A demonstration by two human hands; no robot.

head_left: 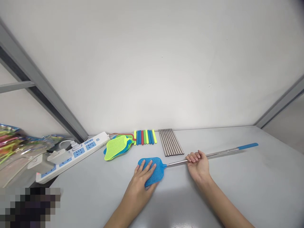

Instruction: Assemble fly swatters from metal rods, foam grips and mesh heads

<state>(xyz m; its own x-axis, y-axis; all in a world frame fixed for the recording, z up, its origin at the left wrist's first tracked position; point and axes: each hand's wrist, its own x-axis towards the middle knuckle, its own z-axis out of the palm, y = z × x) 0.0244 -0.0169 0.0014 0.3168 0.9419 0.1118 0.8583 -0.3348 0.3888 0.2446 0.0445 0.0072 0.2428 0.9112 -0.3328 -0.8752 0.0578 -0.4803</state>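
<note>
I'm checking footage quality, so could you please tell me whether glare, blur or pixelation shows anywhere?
Head view: soft light, with pale glare on the table at the bottom edge; plastic packaging at far left looks smeared; lower left, a pixelated patch hides detail; the blue swatter head and metal tubes look fairly sharp.

Grey bench (237, 183) bearing, left to right: a white power strip (72, 157), set obliquely; overlapping perforated swatter heads (116, 148), yellow-green and blue; a row of coloured handles (145, 137); parallel metal tubes (171, 142), side by side.
</note>
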